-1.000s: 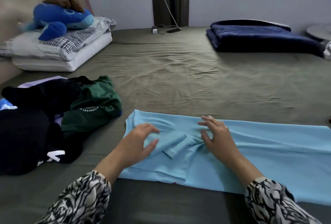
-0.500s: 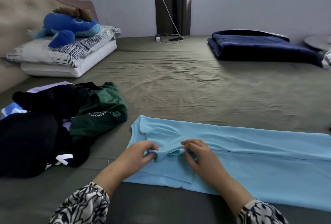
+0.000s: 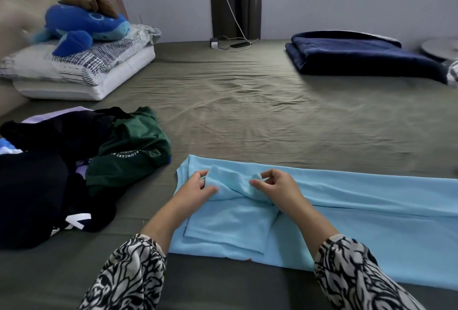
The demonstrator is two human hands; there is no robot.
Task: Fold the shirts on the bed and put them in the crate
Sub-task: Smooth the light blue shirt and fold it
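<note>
A light blue shirt (image 3: 359,215) lies spread along the near edge of the bed, its long side running left to right. My left hand (image 3: 198,189) pinches a raised fold of the shirt's sleeve near its left end. A short way to the right, my right hand (image 3: 277,188) pinches the other end of that same fold. Between the two hands the cloth stands up in a small ridge. A heap of unfolded shirts sits to the left, with a dark green shirt (image 3: 133,153) on top and black clothes (image 3: 42,180) beside it. No crate is in view.
The olive bed sheet (image 3: 247,111) stretches wide behind the blue shirt. Stacked pillows (image 3: 81,74) with a blue plush toy (image 3: 84,27) lie at the far left by the headboard. A folded navy blanket (image 3: 359,56) sits far right, a charger and cable (image 3: 230,44) at the far edge.
Both hands went from resting open on the shirt to pinching the sleeve fold, then lifted it and drew it slightly away from me. The camera tilted down a little.
</note>
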